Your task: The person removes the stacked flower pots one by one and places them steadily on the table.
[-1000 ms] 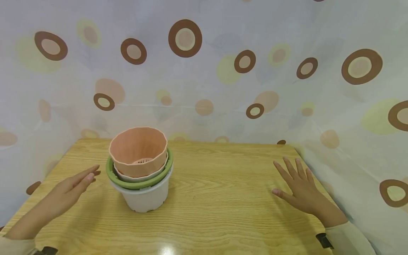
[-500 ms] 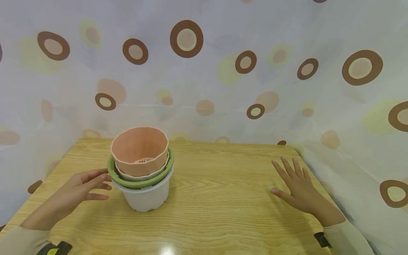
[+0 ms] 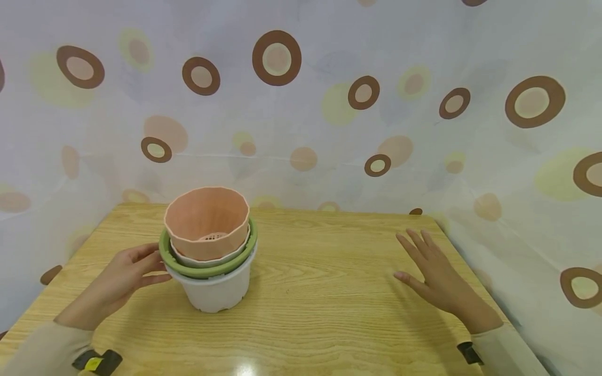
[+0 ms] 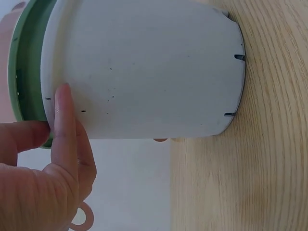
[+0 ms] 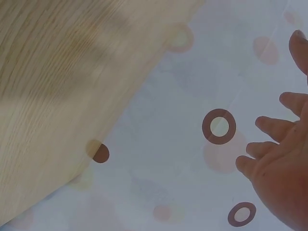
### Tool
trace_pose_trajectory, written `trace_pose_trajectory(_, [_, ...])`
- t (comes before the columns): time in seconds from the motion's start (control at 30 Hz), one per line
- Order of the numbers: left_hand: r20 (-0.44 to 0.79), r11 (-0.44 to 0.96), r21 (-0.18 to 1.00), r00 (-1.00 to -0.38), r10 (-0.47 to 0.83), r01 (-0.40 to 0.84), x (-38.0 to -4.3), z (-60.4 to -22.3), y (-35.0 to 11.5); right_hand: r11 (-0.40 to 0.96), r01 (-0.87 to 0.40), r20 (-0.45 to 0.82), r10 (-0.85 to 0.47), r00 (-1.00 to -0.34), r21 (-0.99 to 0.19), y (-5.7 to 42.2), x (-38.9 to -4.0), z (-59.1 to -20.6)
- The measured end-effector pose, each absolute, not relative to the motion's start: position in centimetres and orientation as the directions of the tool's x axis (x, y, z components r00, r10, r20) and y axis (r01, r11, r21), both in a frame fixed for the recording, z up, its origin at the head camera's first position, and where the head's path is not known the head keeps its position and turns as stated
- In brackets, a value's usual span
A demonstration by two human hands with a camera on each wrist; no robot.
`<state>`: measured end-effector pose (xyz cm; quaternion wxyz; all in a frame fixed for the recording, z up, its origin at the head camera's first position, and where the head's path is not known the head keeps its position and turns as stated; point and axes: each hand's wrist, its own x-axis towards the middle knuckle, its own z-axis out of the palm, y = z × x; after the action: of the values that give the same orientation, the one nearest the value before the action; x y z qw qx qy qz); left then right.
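Note:
A stack of nested flower pots stands upright on the left of the wooden table [image 3: 329, 313]. On top is a peach pot [image 3: 207, 214] with a faceted rim. Below it show a thin white rim, a green pot [image 3: 207, 272] and a large white flower pot [image 3: 216, 295] at the bottom. My left hand [image 3: 115, 282] is at the stack's left side. In the left wrist view, its fingers [image 4: 65, 130] pinch the rim of the white flower pot, close under the green one. My right hand [image 3: 439, 282] hovers over the table's right side, fingers extended, holding nothing.
A pale curtain [image 3: 301, 104] with brown, peach and yellow circles hangs behind the table and along its sides. The table's right edge runs close by my right hand.
My left hand has moved right from beside the stack to the rim of the white flower pot, and its fingers have bent in. My right hand has shifted slightly left.

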<state>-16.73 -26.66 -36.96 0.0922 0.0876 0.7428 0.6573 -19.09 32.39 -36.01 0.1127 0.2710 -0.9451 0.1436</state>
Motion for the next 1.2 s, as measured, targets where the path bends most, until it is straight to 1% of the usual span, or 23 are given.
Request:
trace_pose_trajectory(0.17, [-0.012,0.075,0.997,-0.972,0.236,0.005,-16.9,-37.2,-26.4,0.800,-0.561,0.325,-0.483,-0.813,-0.213,32.3,-19.2,-36.0])
trace_pose_trajectory(0.33, [-0.014,0.053,0.999,-0.978,0.209,-0.003,-17.0,-37.5,-26.1,0.799,-0.558,0.329,-0.478,-0.815,-0.223,32.1,-19.3,-36.1])
trace_pose_trajectory(0.47, [-0.015,0.058,0.998,-0.981,0.192,-0.004,-16.9,-37.5,-25.9,0.791,-0.573,0.342,-0.489,-0.803,-0.214,31.9,-19.3,-36.3])
trace_pose_trajectory(0.7, [-0.010,0.127,0.992,-0.983,0.185,0.014,-16.7,-37.1,-25.7,0.768,-0.610,0.373,-0.518,-0.770,-0.194,31.3,-19.6,-36.4])
trace_pose_trajectory(0.93, [0.005,0.126,0.992,-0.983,0.184,0.028,-16.6,-37.2,-25.6,0.774,-0.596,0.353,-0.507,-0.786,-0.215,30.8,-19.5,-36.2])
trace_pose_trajectory(1.03, [0.005,0.126,0.992,-0.984,0.180,0.028,-16.6,-37.1,-25.6,0.777,-0.597,0.361,-0.509,-0.781,-0.198,30.6,-19.5,-36.2])
trace_pose_trajectory(1.2, [0.004,0.126,0.992,-0.985,0.175,0.027,-16.6,-37.1,-25.6,0.770,-0.619,0.402,-0.524,-0.751,-0.154,30.0,-19.6,-36.1])
